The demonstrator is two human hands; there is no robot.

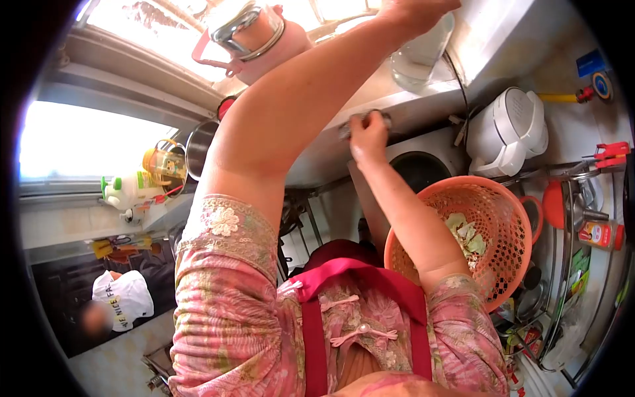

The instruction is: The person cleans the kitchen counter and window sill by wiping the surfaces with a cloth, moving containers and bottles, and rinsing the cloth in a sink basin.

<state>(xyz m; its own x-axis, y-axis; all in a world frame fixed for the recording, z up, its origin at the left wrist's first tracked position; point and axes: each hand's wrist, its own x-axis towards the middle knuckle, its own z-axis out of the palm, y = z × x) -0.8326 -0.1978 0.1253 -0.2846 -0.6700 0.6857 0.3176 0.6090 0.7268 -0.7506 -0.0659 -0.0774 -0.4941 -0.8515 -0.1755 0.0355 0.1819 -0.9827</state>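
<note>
Head view, one person at a ledge; places given from the coral basket.

Item: right hand. Beyond the basket and to its left, fingers bent and closed on a small grey thing at the ledge's front face. The thing is mostly covered; its make cannot be told. The forearm crosses over the basket's near left part.

Item: left hand. Farthest beyond the basket, above a clear glass jar. Fingers cut off by the upper edge; whether spread or closed, and whether on the jar, I cannot tell. The two hands are well apart.

Item: surroundings. In the basket, pale leafy pieces. Just beyond it, a white lidded appliance and a dark round well. Beyond and well left, a pink vessel with a shiny lid, partly behind the left arm.

Handling note, by my judgement: the grey thing wants an even pinch, fingertips flat, pressure light and square to the face so it does not skid off. The right elbow is best kept lifted clear of the basket's rim. The jar, being glass, calls for a slow left wrist; the left forearm, for room beside the pink vessel.
</note>
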